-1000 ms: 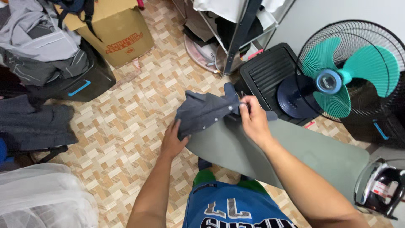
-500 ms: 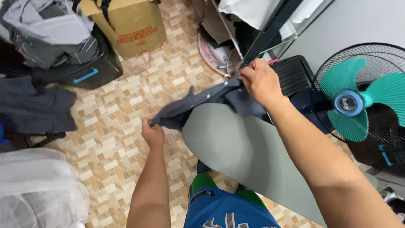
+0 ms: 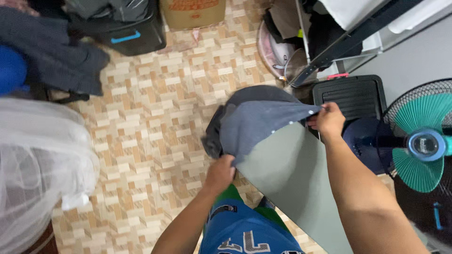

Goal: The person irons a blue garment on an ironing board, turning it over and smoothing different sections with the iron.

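A dark grey garment (image 3: pixel 256 120) with small white snaps along one edge is draped over the narrow end of a grey-green ironing board (image 3: pixel 292 178). My left hand (image 3: pixel 220 173) grips its near edge at the board's left side. My right hand (image 3: pixel 327 120) pinches its far right corner, pulling the cloth taut across the board's tip.
A green-bladed standing fan (image 3: pixel 421 150) is at the right, a black slatted box (image 3: pixel 351 96) behind the board. A metal rack (image 3: pixel 339 42) with clothes stands at the back. A white mesh bag (image 3: pixel 37 169) is at the left, dark clothes (image 3: pixel 56 51) and a cardboard box (image 3: pixel 193 11) beyond.
The garment was stretched between my hands in the air; now it is spread over the board's tip. My left hand came nearer, my right hand moved right and lower. The view tilted down.
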